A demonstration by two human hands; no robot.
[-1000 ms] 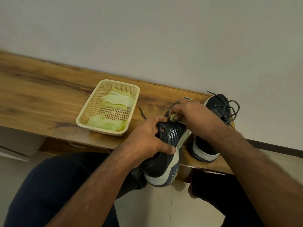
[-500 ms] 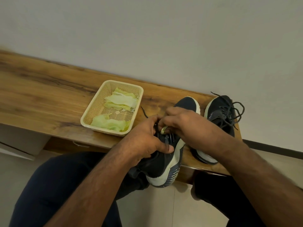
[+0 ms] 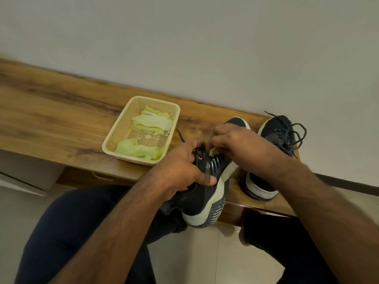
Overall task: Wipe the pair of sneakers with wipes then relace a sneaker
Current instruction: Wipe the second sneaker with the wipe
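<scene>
Head view — sneaker between hands.

Navy sneakers, pale-green wipes, cream basket.

Only one cam, sitting on my head, looking fwd and steeply down. It's tilting, so the counter is running diagonally from upper left to lower right, w/ the wall filling the top. It's close: my forearms are coming in from the bottom edge, my left hand and right hand are meeting near mid-frame, my lap and the floor are showing below. Wide-angle, so edges are bending. No 2nd view sharing anything.
</scene>
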